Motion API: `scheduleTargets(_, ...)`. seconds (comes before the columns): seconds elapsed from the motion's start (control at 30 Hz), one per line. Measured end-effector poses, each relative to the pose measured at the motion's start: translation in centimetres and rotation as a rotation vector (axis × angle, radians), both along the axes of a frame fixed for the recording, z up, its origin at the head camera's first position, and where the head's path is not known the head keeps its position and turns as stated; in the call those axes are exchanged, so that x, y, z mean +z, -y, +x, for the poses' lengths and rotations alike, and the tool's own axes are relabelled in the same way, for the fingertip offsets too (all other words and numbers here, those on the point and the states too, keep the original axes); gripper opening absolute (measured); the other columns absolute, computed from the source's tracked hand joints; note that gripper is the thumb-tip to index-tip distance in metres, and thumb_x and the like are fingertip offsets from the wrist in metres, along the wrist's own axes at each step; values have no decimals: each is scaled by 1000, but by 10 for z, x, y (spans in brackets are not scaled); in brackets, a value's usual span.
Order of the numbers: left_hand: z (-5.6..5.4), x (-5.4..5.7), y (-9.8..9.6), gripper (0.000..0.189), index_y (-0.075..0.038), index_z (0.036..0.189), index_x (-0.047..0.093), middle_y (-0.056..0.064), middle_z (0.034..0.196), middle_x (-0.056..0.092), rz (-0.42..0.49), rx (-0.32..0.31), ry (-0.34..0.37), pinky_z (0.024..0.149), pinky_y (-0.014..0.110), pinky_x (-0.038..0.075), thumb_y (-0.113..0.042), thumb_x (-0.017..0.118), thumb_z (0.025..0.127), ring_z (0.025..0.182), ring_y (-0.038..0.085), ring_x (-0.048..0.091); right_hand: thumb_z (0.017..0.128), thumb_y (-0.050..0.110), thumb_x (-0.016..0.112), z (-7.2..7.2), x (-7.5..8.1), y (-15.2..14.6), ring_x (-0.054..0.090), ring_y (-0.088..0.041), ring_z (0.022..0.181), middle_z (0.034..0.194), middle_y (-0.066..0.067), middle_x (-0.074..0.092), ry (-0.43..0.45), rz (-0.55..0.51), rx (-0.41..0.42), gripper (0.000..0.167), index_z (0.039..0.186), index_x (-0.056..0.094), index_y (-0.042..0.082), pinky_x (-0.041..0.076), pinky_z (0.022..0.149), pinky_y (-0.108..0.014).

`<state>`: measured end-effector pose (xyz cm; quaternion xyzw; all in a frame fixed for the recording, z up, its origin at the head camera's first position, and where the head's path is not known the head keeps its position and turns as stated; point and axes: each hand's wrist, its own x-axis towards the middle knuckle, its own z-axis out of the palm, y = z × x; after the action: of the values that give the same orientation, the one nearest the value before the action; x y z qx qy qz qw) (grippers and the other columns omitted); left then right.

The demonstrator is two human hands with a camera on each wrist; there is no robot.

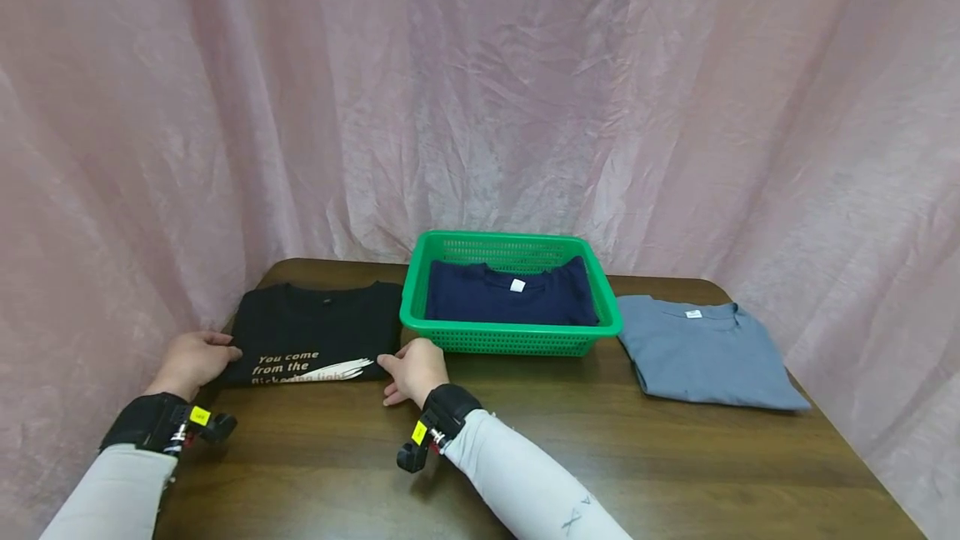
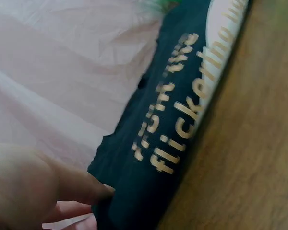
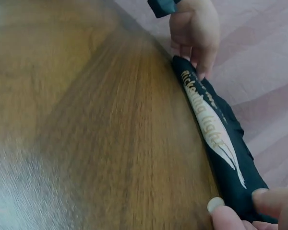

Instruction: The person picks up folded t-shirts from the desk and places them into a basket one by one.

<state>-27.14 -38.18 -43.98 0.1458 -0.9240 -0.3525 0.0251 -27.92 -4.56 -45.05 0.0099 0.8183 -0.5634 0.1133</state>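
A folded black T-shirt (image 1: 315,323) with tan lettering and a white brushstroke lies flat at the table's left. My left hand (image 1: 193,361) pinches its left side, thumb on top, as the left wrist view also shows on the shirt's dark cloth (image 2: 134,191). At the front right corner, my right hand (image 1: 416,372) pinches the same shirt between thumb and fingers. In the right wrist view the shirt (image 3: 225,158) stretches between both hands. Just right of it, a green basket (image 1: 525,340) holds a folded navy T-shirt (image 1: 502,298) with a white neck label.
A folded grey-blue T-shirt (image 1: 708,361) lies on the right of the brown wooden table (image 1: 600,432), partly beside the basket. Pink curtains (image 1: 480,90) hang behind the table and along its sides. Each wrist wears a black strap with a small camera.
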Motion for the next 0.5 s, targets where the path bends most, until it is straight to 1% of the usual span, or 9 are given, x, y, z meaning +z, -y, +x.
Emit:
scheduleTargets(0.1, 0, -2, -2, 51, 23, 140, 54, 49, 146, 47, -4, -4, 5, 104, 68, 50, -5, 66, 99, 131, 64, 50, 101, 12, 79, -2, -2, 0, 76, -26, 52, 61, -15, 73, -15, 51, -8, 15, 99, 73, -2, 61, 48, -30)
scheduleTargets(0.17, 0, -2, -2, 52, 23, 141, 53, 49, 146, 46, -7, -13, 14, 104, 68, 51, -4, 66, 99, 132, 64, 50, 100, 9, 79, -3, -2, -1, 73, -23, 49, 58, -13, 72, -32, 92, -2, 12, 94, 73, 0, 59, 46, -28)
scheduleTargets(0.3, 4, -2, 3, 54, 23, 143, 50, 50, 147, 44, -7, -53, 35, 106, 71, 49, -6, 65, 100, 133, 66, 48, 99, 7, 81, -2, 0, -5, 68, -16, 43, 57, -10, 71, -40, 134, 31, 15, 88, 73, 1, 56, 44, -25)
scheduleTargets(0.43, 11, -2, 10, 56, 23, 144, 50, 51, 149, 42, 0, -90, 51, 109, 74, 46, -8, 65, 101, 135, 67, 46, 99, 7, 81, 4, 4, -11, 66, -14, 43, 57, -9, 71, -34, 147, 87, 18, 84, 72, 2, 58, 47, -26)
scheduleTargets(0.5, 15, -2, 13, 57, 22, 144, 51, 50, 149, 43, -4, -101, 59, 108, 74, 46, -10, 66, 101, 135, 67, 46, 99, 7, 81, 7, 6, -15, 67, -13, 43, 56, -8, 71, -37, 158, 113, 19, 82, 72, 3, 59, 48, -26)
